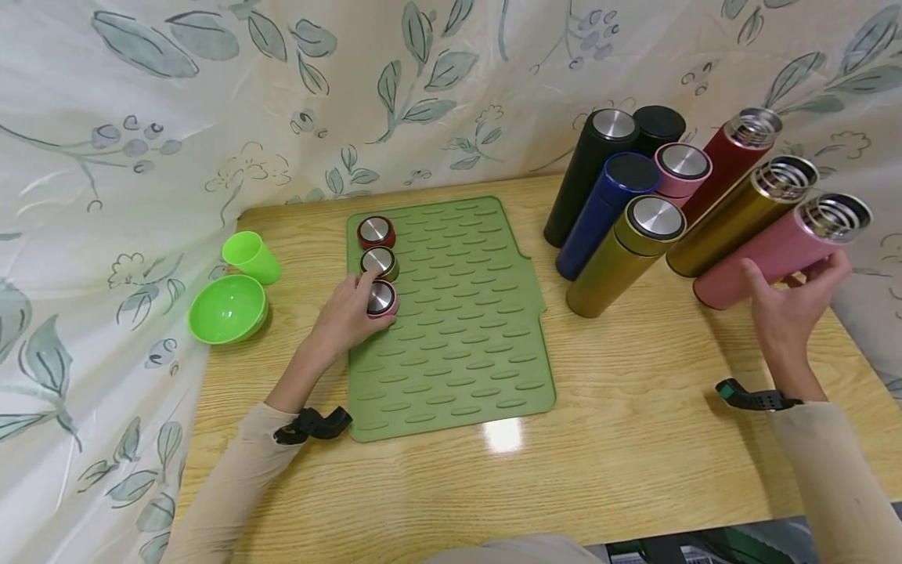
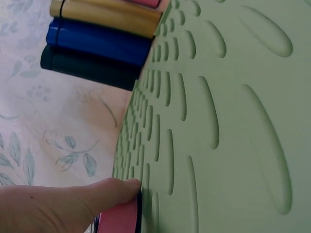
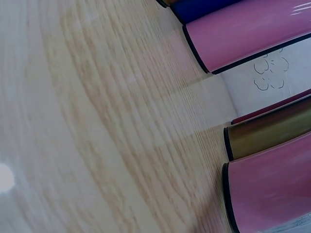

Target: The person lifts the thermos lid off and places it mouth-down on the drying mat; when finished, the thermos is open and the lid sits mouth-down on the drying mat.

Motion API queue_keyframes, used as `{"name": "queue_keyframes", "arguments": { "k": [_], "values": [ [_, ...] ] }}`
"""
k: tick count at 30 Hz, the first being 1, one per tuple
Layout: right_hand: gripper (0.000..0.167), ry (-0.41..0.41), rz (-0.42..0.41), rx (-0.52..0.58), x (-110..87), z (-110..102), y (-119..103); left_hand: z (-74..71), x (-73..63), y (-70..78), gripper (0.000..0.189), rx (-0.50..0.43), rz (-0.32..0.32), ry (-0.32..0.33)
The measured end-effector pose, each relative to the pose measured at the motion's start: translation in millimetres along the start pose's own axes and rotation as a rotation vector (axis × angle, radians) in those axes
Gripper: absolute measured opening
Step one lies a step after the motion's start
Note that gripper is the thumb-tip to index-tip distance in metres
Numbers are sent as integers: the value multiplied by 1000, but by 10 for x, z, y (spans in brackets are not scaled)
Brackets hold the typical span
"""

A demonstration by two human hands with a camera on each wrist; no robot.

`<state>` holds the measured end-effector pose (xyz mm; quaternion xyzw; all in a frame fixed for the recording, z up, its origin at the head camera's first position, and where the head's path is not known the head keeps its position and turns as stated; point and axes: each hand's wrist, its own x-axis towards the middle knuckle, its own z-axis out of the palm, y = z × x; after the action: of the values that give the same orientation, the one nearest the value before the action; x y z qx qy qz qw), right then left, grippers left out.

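My left hand (image 1: pixel 343 315) grips a pink lid with a steel top (image 1: pixel 381 298) on the left side of the green ribbed mat (image 1: pixel 458 313). In the left wrist view the thumb lies against that pink lid (image 2: pixel 119 218). Just behind it on the mat, a gold lid (image 1: pixel 380 262) and a red lid (image 1: pixel 375 230) stand in line. At the right of the table my right hand (image 1: pixel 792 309) holds a lidless pink thermos bottle (image 1: pixel 768 254) round its body. Beside this bottle stand a lidless gold bottle (image 1: pixel 747 215) and a lidless red bottle (image 1: pixel 726 168).
Left of these are lidded bottles: gold (image 1: pixel 620 254), blue (image 1: pixel 606 211), black (image 1: pixel 588 180), pink (image 1: pixel 680 176) and a dark one (image 1: pixel 655 129). A green cup (image 1: pixel 254 257) and green bowl (image 1: pixel 228 309) sit at the table's left edge. Patterned cloth (image 1: pixel 423 94) hangs behind.
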<state>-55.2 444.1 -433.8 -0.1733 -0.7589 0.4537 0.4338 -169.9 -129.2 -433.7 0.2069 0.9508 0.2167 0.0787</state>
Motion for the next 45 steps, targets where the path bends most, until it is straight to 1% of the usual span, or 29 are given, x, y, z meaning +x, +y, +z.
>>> {"name": "queue_keyframes", "arguments": {
  "k": [5,10,12,15,17,18,20,23,26,28,29,31,33,34,36,39,41,45],
  "values": [
    [81,-8,20,-12,11,-17,71,27,2,-6,83,6,1,5],
    [84,-17,47,-62,-28,-96,135,42,1,-19,83,-1,8,5],
    [84,0,67,-74,-56,-135,123,40,5,-27,84,-1,12,3],
    [79,73,66,-44,-93,-195,42,19,9,-36,89,-3,3,-14],
    [71,142,44,-18,-110,-228,-39,-19,7,-44,92,-19,-17,-25],
    [66,173,20,-13,-119,-245,-78,-44,4,-47,93,-31,-26,-28],
    [57,219,-19,-20,-147,-270,-161,-91,-5,-59,95,-69,-43,-25],
    [47,237,-71,-44,-204,-260,-267,-148,-24,-72,90,-133,-31,8],
    [45,220,-127,-20,-267,-190,-334,-159,-33,-73,82,-173,19,60],
    [48,195,-183,2,-311,-121,-355,-152,-37,-63,75,-182,73,100],
    [53,177,-210,15,-333,-84,-366,-146,-40,-57,73,-188,98,115],
    [61,104,-250,25,-385,-15,-399,-138,-43,-33,68,-205,158,146],
    [71,-2,-269,39,-433,45,-435,-137,-52,1,64,-228,212,161],
    [73,-62,-268,51,-459,74,-453,-137,-58,21,62,-242,237,163],
    [72,-196,-254,64,-504,129,-477,-136,-64,59,60,-250,280,159],
    [70,-348,-228,81,-564,221,-487,-128,-64,107,59,-246,319,139],
    [71,-416,-204,120,-594,297,-482,-120,-58,124,59,-238,328,130],
    [76,-494,-173,184,-625,441,-500,-101,-49,136,59,-233,339,127]
  ]
}}
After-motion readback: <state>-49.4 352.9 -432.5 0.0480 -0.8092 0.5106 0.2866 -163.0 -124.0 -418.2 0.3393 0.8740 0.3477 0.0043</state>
